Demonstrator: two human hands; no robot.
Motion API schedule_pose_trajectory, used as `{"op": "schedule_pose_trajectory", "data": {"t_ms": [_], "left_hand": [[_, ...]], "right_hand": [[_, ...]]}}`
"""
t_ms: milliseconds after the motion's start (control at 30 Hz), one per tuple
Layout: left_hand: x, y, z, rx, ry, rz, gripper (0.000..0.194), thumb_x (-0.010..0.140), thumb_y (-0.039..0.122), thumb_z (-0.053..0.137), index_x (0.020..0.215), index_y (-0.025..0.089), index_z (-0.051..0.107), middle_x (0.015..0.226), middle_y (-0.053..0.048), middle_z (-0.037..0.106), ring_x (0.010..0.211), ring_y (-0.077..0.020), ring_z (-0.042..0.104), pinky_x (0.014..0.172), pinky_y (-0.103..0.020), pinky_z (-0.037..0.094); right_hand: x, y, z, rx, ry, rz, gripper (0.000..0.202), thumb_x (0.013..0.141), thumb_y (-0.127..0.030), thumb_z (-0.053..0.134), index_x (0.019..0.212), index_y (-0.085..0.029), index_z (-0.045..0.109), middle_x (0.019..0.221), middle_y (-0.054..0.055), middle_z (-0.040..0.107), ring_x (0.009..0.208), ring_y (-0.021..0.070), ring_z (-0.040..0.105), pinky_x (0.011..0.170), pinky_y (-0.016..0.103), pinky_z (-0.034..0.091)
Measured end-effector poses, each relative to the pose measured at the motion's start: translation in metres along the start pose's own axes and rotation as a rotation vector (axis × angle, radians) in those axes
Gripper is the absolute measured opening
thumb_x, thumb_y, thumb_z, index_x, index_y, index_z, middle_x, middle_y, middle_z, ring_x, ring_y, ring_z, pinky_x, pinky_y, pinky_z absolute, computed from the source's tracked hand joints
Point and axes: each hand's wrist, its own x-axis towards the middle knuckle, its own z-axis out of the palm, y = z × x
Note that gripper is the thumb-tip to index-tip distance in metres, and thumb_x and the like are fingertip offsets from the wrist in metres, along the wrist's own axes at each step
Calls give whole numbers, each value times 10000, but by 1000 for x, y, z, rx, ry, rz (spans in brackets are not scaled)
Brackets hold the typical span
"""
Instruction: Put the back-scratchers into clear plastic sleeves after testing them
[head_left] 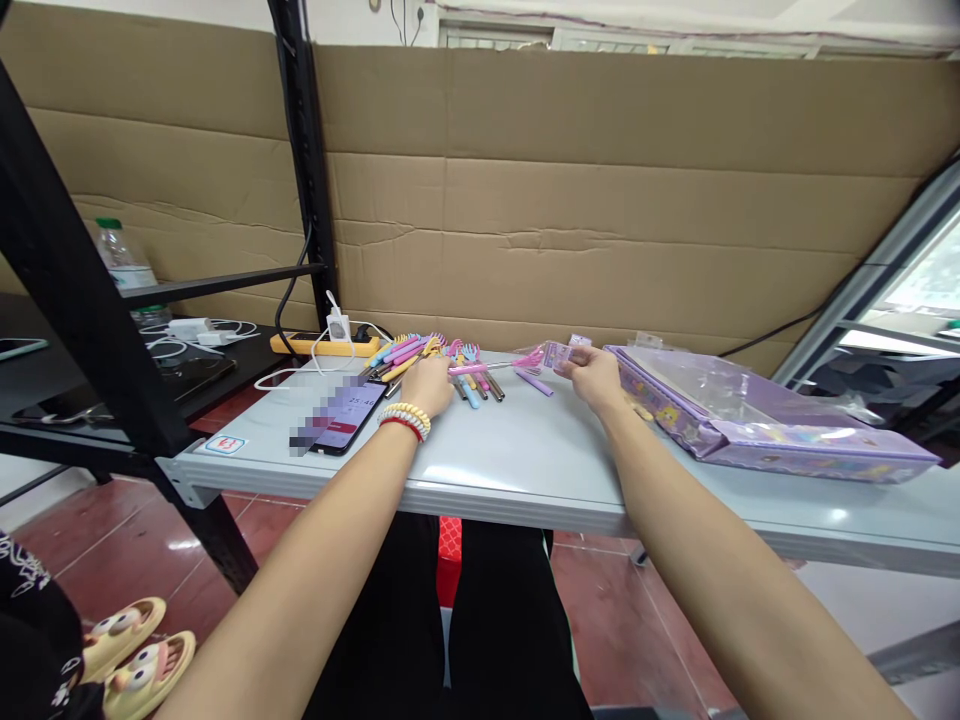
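My left hand point(429, 386), with bracelets at the wrist, is closed on the pink handle end of a telescopic back scratcher point(471, 370). Its metal shaft points right and ends in a pink claw head. At that head my right hand point(596, 376) pinches a small purple printed card point(556, 356); whether the card is fixed to the claw cannot be told. Around and behind my left hand lies a pile of back scratchers point(403, 350) in yellow, pink, blue and purple. A loose purple handle point(535, 383) rests below the claw head.
An open purple printed box point(750, 440) with clear plastic in it stands at the right. To the left lie a phone point(349, 420) and a yellow power strip point(330, 345) with white cables. A black shelf post point(300, 130) rises at the left; cardboard point(600, 220) lines the back.
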Motion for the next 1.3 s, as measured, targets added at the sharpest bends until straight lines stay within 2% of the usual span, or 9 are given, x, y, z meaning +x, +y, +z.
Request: {"op": "schedule_pose_trajectory", "data": {"t_ms": [167,367,500,667,800,933,1067,1200,1300], "left_hand": [[0,-1,1,3,-11,-9,344,800,141,482,1085,198,665,1062,-98,694,1031,-231,624,899,-326,477],[1,-1,1,-5,4,3,357,796,125,479,1095,186,664,1082,-111,687,1043,-242,619,894,-332,476],[0,0,0,-45,2,29,349,789,117,482,1066,196,680,1052,-105,698,1015,-246,628,891,-336,475],[1,1,2,-75,-3,100,341,797,119,480,1050,218,687,1041,-83,702,997,-235,631,885,-321,472],[1,1,4,-81,-2,117,354,796,123,481,1069,220,684,1023,-85,705,979,-242,634,852,-321,477],[0,2,3,-89,-4,117,343,786,132,477,1031,217,701,977,-93,711,946,-264,638,824,-345,478],[1,1,3,-120,22,72,332,787,154,486,1029,195,709,969,-116,711,941,-277,632,835,-362,468],[6,-2,2,-375,33,11,273,773,184,539,966,166,731,856,-86,713,858,-237,626,795,-328,466],[6,-1,1,-761,-125,-30,203,741,177,580,866,139,734,724,-50,677,672,-167,591,656,-283,459]], "right_hand": [[-6,-13,-1,115,-187,31,383,500,-264,748,863,-176,665,820,32,708,815,215,663,782,388,547],[-6,-20,-2,334,-291,171,260,637,-395,651,783,-180,647,838,72,699,886,227,657,743,368,564],[-3,-11,0,182,-225,114,207,575,-277,759,698,-165,637,717,37,678,728,188,659,713,349,576],[3,-2,-4,-75,-29,108,130,647,-229,719,728,-158,646,602,26,633,504,178,629,518,316,553],[6,-1,-6,-180,28,99,104,668,-182,676,762,-147,651,595,31,621,466,181,622,464,290,524],[4,-2,-2,-89,-4,126,184,655,-228,697,807,-160,619,655,46,635,546,195,639,467,306,542],[0,-9,0,133,-6,117,414,645,-323,724,984,-216,511,902,40,651,708,171,659,554,307,577],[-6,-20,1,145,-14,221,476,659,-424,720,1012,-221,475,958,54,629,715,145,644,503,241,523],[-16,-28,9,85,-204,212,448,643,-475,736,927,-188,542,879,75,656,673,140,620,471,216,462]]}}
